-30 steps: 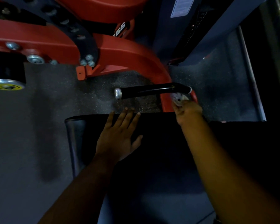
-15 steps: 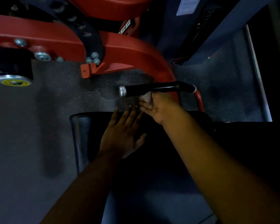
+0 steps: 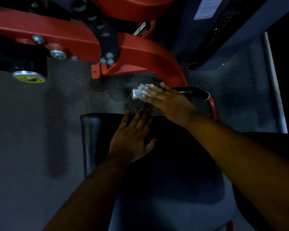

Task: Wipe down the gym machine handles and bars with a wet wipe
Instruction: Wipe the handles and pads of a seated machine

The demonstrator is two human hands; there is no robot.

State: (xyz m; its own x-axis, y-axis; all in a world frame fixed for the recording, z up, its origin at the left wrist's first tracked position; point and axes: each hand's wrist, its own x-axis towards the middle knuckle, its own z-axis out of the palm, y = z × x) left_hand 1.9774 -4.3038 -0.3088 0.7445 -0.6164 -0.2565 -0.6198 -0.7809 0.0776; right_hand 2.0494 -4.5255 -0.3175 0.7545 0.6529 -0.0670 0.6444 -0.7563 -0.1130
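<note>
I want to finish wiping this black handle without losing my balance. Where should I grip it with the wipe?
Wrap the wipe round the black handle on its straight stretch, coming from above as the right hand does now. The handle lies level, with its capped end free to the left, so a grip can slide along it. The left hand lies flat on the black pad, likely for support.

The wet wipe [image 3: 141, 90] is white and crumpled. It sits under the fingers of the right hand [image 3: 167, 101], pressed on the free end of the handle [image 3: 190, 91]. The handle is a black bar lying sideways. Its shiny metal cap pokes out just left of the fingertips, and its far end joins a red bar right of the wrist.
</note>
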